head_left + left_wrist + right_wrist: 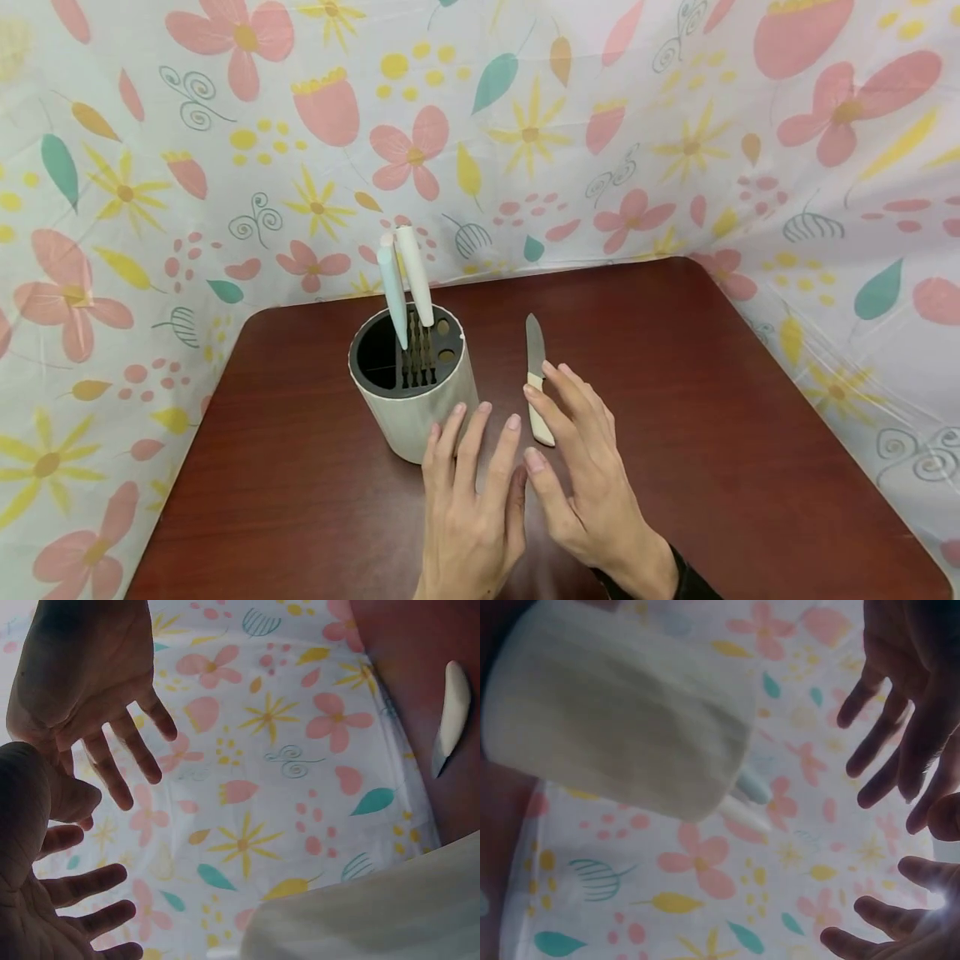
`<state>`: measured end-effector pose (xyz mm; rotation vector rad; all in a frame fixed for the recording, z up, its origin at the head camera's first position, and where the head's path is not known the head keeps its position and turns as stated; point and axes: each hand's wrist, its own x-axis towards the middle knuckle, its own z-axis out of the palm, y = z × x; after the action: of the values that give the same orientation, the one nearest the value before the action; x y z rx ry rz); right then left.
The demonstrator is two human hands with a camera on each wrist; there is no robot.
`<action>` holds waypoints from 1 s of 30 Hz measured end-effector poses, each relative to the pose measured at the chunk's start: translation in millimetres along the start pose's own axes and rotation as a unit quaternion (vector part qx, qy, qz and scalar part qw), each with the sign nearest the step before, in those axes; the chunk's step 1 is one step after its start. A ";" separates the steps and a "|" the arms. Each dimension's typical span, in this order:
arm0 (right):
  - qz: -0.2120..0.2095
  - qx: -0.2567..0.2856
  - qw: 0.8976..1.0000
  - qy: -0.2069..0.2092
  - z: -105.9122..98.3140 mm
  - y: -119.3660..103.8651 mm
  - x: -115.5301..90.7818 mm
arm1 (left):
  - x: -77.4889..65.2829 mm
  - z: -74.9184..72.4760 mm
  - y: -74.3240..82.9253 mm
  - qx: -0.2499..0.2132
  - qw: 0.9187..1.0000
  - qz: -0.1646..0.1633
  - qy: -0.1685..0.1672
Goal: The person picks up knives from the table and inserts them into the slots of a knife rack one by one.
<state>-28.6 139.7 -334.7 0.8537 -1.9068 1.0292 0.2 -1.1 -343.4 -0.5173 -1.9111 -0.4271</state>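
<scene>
Both hands hover over the table with fingers spread and loosely extended, holding nothing. My left hand [472,500] is in front of the round white knife holder [420,425], its fingertips overlapping the holder's lower side in the head view; whether they touch cannot be told. My right hand [592,483] is just right of a small knife [536,342] with a cream handle, whose blade points away from me. Its fingers partly cover that handle, apparently above it. A light blue handle [393,287] and a white handle [416,275] stand up from the holder's black slotted top [377,354].
The dark reddish-brown table [712,400] has rounded far corners. A flower-printed white cloth [540,200] hangs behind it and along both sides. In the left wrist view the knife [453,712] lies beyond the holder [375,907].
</scene>
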 end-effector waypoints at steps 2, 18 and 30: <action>0.005 -0.010 1.000 -0.005 0.5 2.0 -4.5 | -6.3 1.0 0.8 0.002 1.000 -0.006 -0.015; 0.076 -0.061 0.993 -0.074 6.9 15.9 -50.3 | -54.3 9.9 -5.1 0.017 0.993 -0.040 -0.113; 0.095 -0.101 0.984 -0.110 11.6 25.7 -64.2 | -67.0 13.4 -9.7 0.033 0.988 -0.055 -0.138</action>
<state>-24.0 152.9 -403.5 0.7031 -2.2722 0.8583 7.8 -12.9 -411.0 -0.4463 -2.2211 -0.3767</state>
